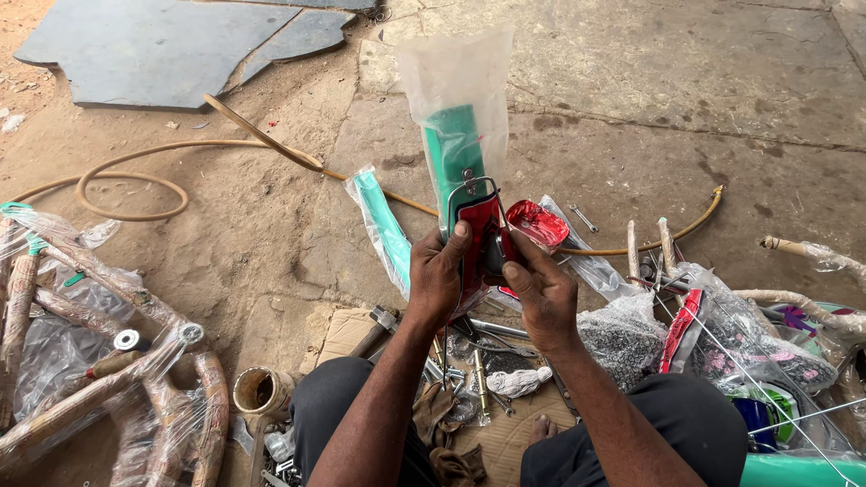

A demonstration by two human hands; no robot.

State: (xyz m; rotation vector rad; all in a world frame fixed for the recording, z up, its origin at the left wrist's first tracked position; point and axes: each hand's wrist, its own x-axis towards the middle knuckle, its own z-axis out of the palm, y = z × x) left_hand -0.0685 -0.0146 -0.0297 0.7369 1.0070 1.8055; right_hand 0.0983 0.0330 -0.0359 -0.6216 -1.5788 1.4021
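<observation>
From the head camera, looking down past the person's knees, both hands meet at the middle of the view around one piece: a green bicycle mudguard in a clear plastic sleeve with a red end and a thin wire stay (462, 194). Its long axis runs almost straight up the view, from six to twelve o'clock, leaning slightly toward one o'clock at the loose top of the sleeve. The lower, red end sits between the hands; the green part rises away from them at twelve o'clock.

The left hand (437, 271) is closed around the lower left side of the mudguard, thumb laid flat on the red face, fingers wrapped behind. The right hand (538, 287) closes on it from four o'clock, fingers curled onto the red end; whether it also pinches a small part there I cannot tell. Both hands are equally near, touching it.

The sleeve is crumpled and cloudy, the green glossy beneath, with a small metal bracket where green meets red.

Just at two o'clock from the right hand lies a crumpled red foil wrapper (536, 223). At ten o'clock from the left hand a second green wrapped mudguard (383, 225) lies on the concrete floor (686, 81). Below the hands, at six o'clock, loose bolts and small metal fittings (469, 365) are spread on a flattened sheet of cardboard (338, 334).
</observation>
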